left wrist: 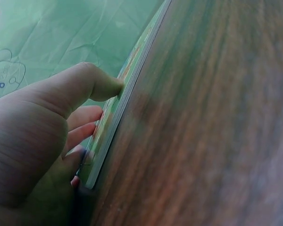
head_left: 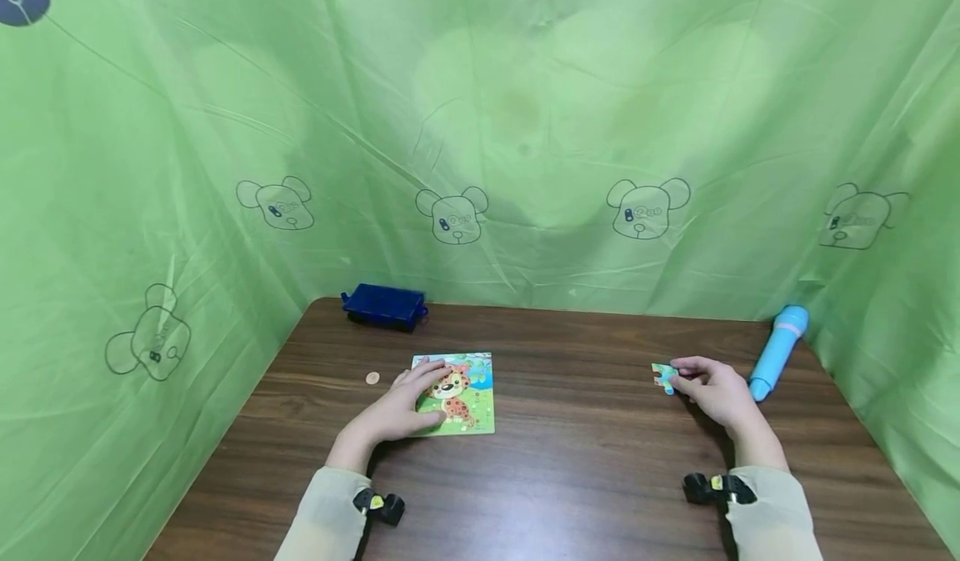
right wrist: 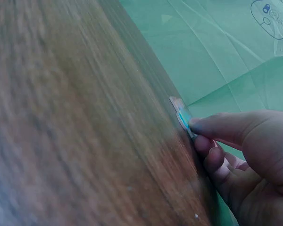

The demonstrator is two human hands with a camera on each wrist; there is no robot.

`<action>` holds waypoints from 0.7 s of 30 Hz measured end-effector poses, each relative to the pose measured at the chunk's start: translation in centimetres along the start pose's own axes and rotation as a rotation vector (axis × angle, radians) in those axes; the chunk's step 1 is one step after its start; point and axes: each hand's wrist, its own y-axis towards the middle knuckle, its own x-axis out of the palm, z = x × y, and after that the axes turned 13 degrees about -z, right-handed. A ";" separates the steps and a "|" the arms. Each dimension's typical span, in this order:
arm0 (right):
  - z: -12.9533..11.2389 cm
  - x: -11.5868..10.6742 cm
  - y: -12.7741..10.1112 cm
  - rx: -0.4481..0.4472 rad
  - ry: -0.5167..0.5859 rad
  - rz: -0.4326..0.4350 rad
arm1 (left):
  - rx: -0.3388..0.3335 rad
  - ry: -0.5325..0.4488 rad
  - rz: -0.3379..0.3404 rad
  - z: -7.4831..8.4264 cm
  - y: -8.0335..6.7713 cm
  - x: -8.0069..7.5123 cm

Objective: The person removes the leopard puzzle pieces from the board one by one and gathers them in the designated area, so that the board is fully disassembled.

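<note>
On the left, a square jigsaw puzzle (head_left: 480, 415) with a spotted cartoon animal lies flat on the table. My left hand (head_left: 401, 407) rests on its left part, and the fingers cover some of the picture. In the left wrist view the thumb (left wrist: 106, 87) touches the puzzle's face near the edge. Far to the right, my right hand (head_left: 718, 393) pinches a small blue and green jigsaw piece (head_left: 662, 376) between thumb and fingers. The right wrist view shows that jigsaw piece (right wrist: 183, 115) at the thumb tip, close over the wood, its near end hidden by the fingers.
A dark blue box-shaped toy (head_left: 385, 305) stands at the back left of the brown table (head_left: 570, 461). A small round tan disc (head_left: 372, 378) lies left of the puzzle. Right of my right hand lies a light blue flashlight-shaped thing (head_left: 778, 357). Green curtain (head_left: 525, 127) surrounds the table.
</note>
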 end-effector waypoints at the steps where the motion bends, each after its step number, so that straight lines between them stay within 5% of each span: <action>1: 0.0 0.0 0.0 0.007 -0.020 0.000 | 0.001 -0.004 -0.002 0.0 0.0 0.0; 13: 0.3 0.1 0.4 0.013 0.009 0.031 | 0.043 -0.006 0.002 -0.2 0.0 -0.1; 21: 0.3 0.2 0.2 0.041 0.032 0.036 | 0.111 -0.025 0.075 -0.6 -0.1 0.5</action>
